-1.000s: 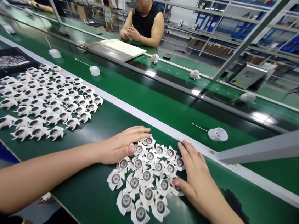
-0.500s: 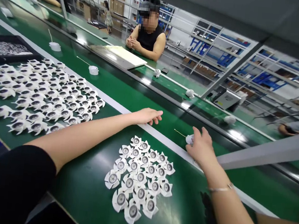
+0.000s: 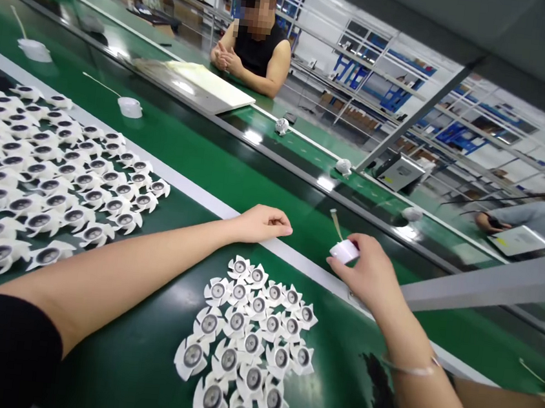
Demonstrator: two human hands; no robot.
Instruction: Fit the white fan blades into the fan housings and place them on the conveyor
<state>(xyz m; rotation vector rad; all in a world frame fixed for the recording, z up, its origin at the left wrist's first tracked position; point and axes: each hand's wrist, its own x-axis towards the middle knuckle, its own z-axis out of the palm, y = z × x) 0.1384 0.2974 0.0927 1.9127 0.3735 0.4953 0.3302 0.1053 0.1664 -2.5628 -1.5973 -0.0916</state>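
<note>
My right hand (image 3: 368, 263) grips a white round part (image 3: 345, 252) between thumb and fingers over the green belt; a pale wire with a small connector sticks up from it. My left hand (image 3: 261, 223) rests by the white strip (image 3: 195, 194) with its fingers loosely curled; whether anything is in them cannot be made out. Below both hands, a group of white fan blades (image 3: 251, 343) with grey round hubs lies on the green table. A larger group of white fan blades (image 3: 42, 170) spreads under and beyond my left forearm.
Two more white wired parts (image 3: 129, 107) (image 3: 34, 50) lie on the belt at the left. A slanted grey bar (image 3: 488, 282) stands right of my right hand. Across the line, a person (image 3: 256, 53) sits behind a pale board (image 3: 207, 87). Further right, a sleeve and hand show.
My right hand has closed on the white part, whose wire now points upward. The fingers of my left hand have curled in. The view has shifted, so the left fan blades appear further left.
</note>
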